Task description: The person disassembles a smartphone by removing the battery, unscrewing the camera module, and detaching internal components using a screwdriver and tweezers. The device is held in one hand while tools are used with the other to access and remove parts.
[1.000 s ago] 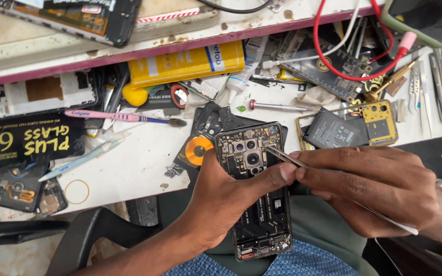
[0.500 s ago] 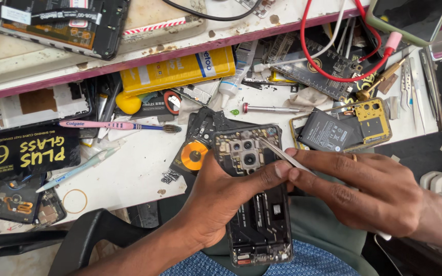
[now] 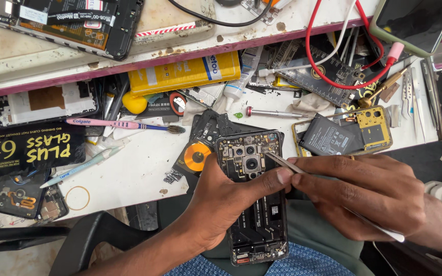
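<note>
Cluttered and stained, the white work surface [image 3: 139, 168] is strewn with phone parts, with a raised shelf edged in dull red [image 3: 190, 53] running along its far side. At the near edge, over the person's lap, the left hand [image 3: 226, 204] grips an opened black smartphone with its back cover off [image 3: 254, 199], fingers wrapped round its left side and the thumb pressed across the board just below the cluster of 3 camera lenses. The right hand [image 3: 369, 197] comes in from the right, fingers pressed together, pinching thin metal tweezers [image 3: 282, 161] whose tips touch the phone's board just right of the lenses.

Just left of the phone lies a black back plate with an orange round coil [image 3: 198, 153]. Farther left, a pink toothbrush [image 3: 124, 124] lies flat beside a black printed box [image 3: 26, 151]. A yellow tube [image 3: 185, 74] rests under the shelf. To the right of the phone sits a dark grey phone battery [image 3: 328, 137] in a yellow frame, and a small screwdriver with a red collar [image 3: 277, 113] lies just beyond the phone's far end. A red cable [image 3: 328, 76] loops across the far right.
</note>
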